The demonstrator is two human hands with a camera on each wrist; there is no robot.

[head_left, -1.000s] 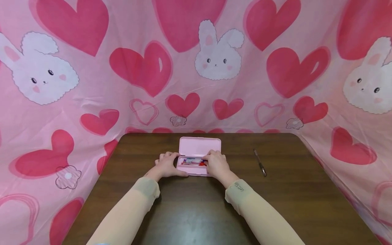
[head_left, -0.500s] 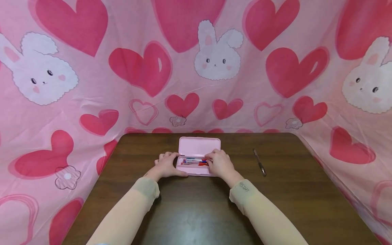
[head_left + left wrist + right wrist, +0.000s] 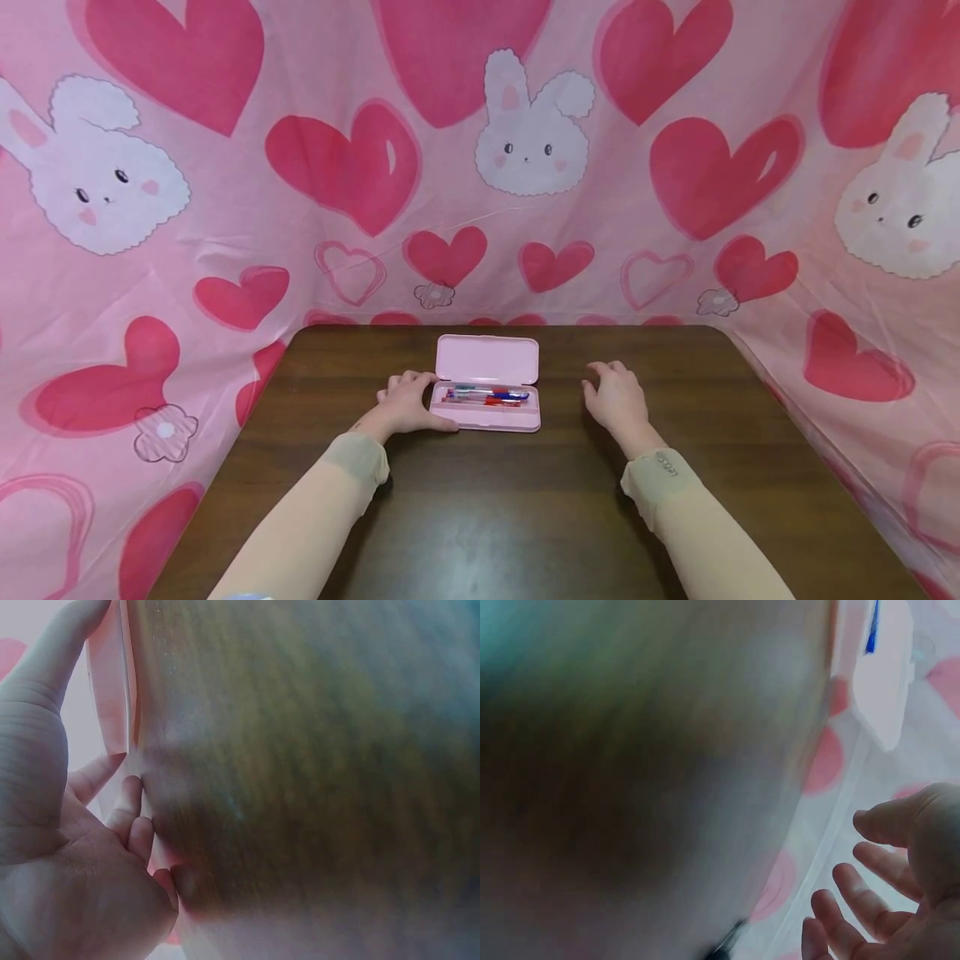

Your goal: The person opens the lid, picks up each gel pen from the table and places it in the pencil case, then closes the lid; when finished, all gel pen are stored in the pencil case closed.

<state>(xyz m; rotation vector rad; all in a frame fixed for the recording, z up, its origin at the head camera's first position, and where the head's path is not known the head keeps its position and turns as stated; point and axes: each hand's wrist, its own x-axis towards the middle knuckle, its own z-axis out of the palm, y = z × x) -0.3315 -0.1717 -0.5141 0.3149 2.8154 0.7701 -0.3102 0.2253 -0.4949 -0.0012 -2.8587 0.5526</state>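
An open pink pencil case (image 3: 522, 421) lies on the table with its lid (image 3: 487, 360) tipped back. Several pens (image 3: 487, 395) with blue, red and teal parts lie in its rear compartment. My left hand (image 3: 405, 404) grips the case's left end, thumb at the near corner and index finger toward the hinge. In the left wrist view the thumb and index finger touch the case (image 3: 112, 682). To the right of the case, my right hand (image 3: 618, 404) hovers with nothing held, fingers loosely bent. A black pen (image 3: 724, 946) shows at the bottom of the right wrist view; the hand hides it in the head view.
The dark wooden table (image 3: 480, 517) has rounded far corners. A pink cloth (image 3: 525, 225) printed with hearts and rabbits hangs behind the table and along both sides.
My right hand has let go of the pens in the case and moved right, over the spot of the black pen. The left hand has stayed at the case.
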